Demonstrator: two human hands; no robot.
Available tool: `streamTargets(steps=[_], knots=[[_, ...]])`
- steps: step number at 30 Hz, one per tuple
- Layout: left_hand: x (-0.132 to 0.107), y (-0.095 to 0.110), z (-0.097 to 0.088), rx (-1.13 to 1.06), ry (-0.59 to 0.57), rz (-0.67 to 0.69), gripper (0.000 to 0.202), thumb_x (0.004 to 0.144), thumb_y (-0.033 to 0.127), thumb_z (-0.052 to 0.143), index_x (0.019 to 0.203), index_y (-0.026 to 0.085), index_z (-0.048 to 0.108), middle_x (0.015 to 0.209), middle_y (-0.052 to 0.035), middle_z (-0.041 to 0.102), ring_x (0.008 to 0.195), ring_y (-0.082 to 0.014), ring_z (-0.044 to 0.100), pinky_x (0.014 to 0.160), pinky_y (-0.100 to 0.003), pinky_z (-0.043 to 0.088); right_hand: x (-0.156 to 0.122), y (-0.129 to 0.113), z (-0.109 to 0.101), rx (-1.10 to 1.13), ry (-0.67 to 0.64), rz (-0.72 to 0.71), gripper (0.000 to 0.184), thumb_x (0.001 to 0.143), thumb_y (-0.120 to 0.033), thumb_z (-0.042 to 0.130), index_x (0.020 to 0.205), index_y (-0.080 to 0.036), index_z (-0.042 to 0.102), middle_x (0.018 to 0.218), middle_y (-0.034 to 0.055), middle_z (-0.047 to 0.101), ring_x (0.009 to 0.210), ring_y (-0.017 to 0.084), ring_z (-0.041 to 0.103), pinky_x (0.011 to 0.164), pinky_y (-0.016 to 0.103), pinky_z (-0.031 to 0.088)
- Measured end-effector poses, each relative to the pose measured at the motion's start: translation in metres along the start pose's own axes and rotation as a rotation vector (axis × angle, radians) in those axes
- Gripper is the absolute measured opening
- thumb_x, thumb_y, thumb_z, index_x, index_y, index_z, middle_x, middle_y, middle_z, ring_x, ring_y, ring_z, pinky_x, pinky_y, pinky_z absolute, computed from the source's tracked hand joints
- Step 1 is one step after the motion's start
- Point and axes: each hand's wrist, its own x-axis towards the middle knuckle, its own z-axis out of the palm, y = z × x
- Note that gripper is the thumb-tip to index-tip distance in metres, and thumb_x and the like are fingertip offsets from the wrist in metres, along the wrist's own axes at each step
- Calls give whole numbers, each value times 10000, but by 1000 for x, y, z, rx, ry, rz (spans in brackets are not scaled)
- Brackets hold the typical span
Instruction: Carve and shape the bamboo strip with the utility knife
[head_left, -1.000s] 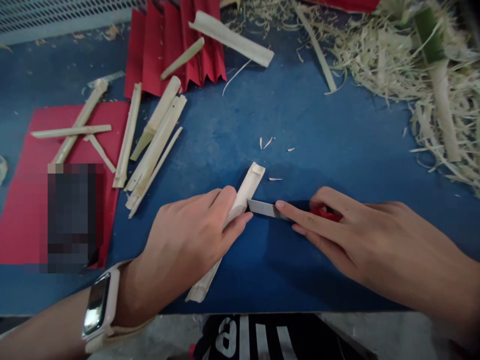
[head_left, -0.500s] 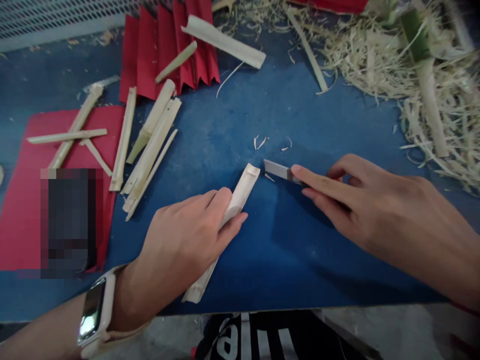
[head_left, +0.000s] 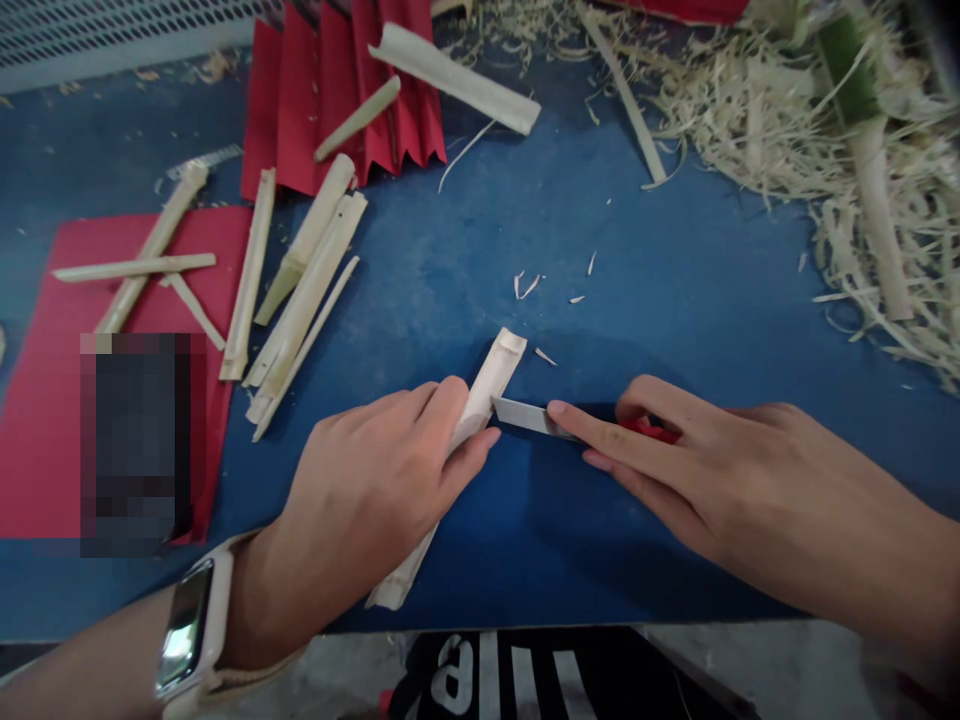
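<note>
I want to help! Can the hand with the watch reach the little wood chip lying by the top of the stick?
Probably yes. The left hand presses the bamboo strip, and the chip lies on bare blue table beside it, though the knife blade sits close.

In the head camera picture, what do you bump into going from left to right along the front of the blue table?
Watch → left hand → bamboo strip it presses down → knife blade touching the strip → right hand holding the knife.
</note>
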Motion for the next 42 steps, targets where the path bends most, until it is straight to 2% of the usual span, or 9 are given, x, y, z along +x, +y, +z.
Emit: streamTargets(steps=[6,11,16,21,29,33,38,42], knots=[[1,-2,-2,13,-3,11,401,1368,351,512,1006,263,662,706,50,599,552,-207,595,551,-351,334,1,-4,-2,-29,-35,25,516,1364,-243,492,1815,-192,740,1086,34,701,588,98,436,521,315,287],[1,0,1,11,2,8,422,1376,356,494,998,266,657,703,56,579,547,-201,566,554,-352,324,1,-2,-1,26,-9,16,496,1385,-323,526,1817,-220,747,1099,30,721,601,93,459,547,315,332],[1,1,3,10,14,7,454,1392,382,464,988,272,640,708,56,570,553,-195,556,561,-355,318,1,-3,-3,-8,-29,9,545,1420,-363,396,1807,-203,745,1072,27,698,577,92,465,512,314,302],[1,-1,0,17,7,26,480,1403,387,441,990,265,656,702,61,553,545,-196,565,552,-354,338,1,-3,-4,-22,-32,10,512,1412,-352,435,1804,-224,739,1091,25,710,588,96,456,530,319,325],[0,1,2,29,30,25,526,1414,400,402,973,265,655,694,61,548,534,-191,551,536,-364,327,1,-3,-5,4,-38,-14,507,1398,-330,464,1798,-206,750,1078,42,707,603,96,449,538,313,284],[0,0,2,26,26,20,530,1417,407,393,981,264,658,694,61,548,536,-188,539,539,-361,320,1,-6,-4,-1,-24,7,514,1409,-349,432,1769,-214,773,1079,34,696,589,93,444,526,312,298],[1,-2,1,12,20,14,491,1405,386,420,1004,259,674,704,62,545,546,-188,536,542,-347,314,0,-13,-4,-3,-43,23,516,1365,-216,450,1774,-176,761,1059,27,674,582,97,449,521,330,272],[1,-2,0,-2,3,0,441,1382,357,464,1011,259,679,702,66,531,547,-193,523,547,-337,309,-4,-15,-5,-7,-54,42,624,1261,-63,489,1833,-174,711,1071,25,662,589,98,418,548,338,251]])
